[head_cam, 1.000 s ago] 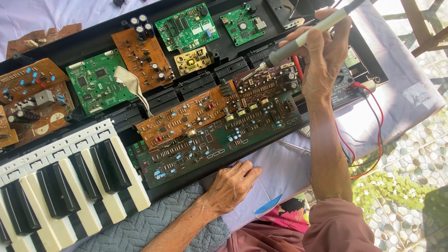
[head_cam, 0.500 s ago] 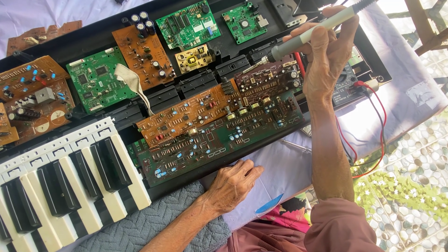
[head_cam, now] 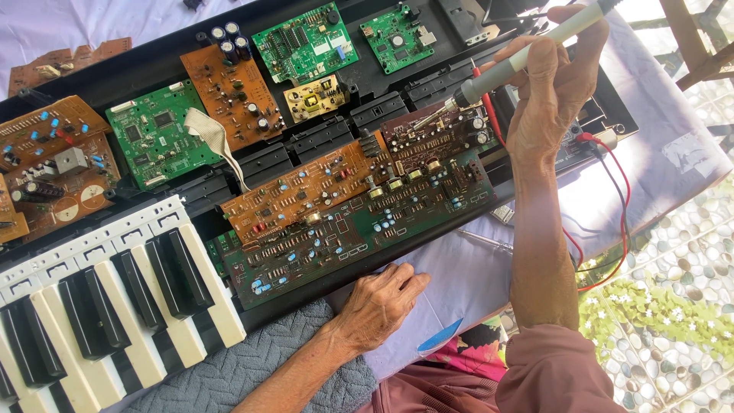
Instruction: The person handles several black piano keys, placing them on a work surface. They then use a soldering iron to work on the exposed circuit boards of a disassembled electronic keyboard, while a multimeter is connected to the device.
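Note:
My right hand (head_cam: 552, 86) grips a grey-white soldering iron (head_cam: 527, 55) like a pen, its metal tip touching the dark brown circuit board (head_cam: 436, 138) at the right of an opened electronic keyboard. My left hand (head_cam: 380, 300) rests flat on the near edge of the black keyboard case, fingers against the long dark green circuit board (head_cam: 321, 241), holding nothing. An orange-brown board (head_cam: 306, 187) lies just above the green one.
Several more green and brown circuit boards (head_cam: 304, 42) lie along the far side of the black case (head_cam: 329, 134). Piano keys (head_cam: 115, 306) sit at lower left over a grey quilted cloth (head_cam: 252, 367). Red wires (head_cam: 612, 222) trail at right across a white cloth (head_cam: 673, 153).
My right hand and the soldering iron shifted slightly; the tip stays over the dark brown board. The left hand has not moved.

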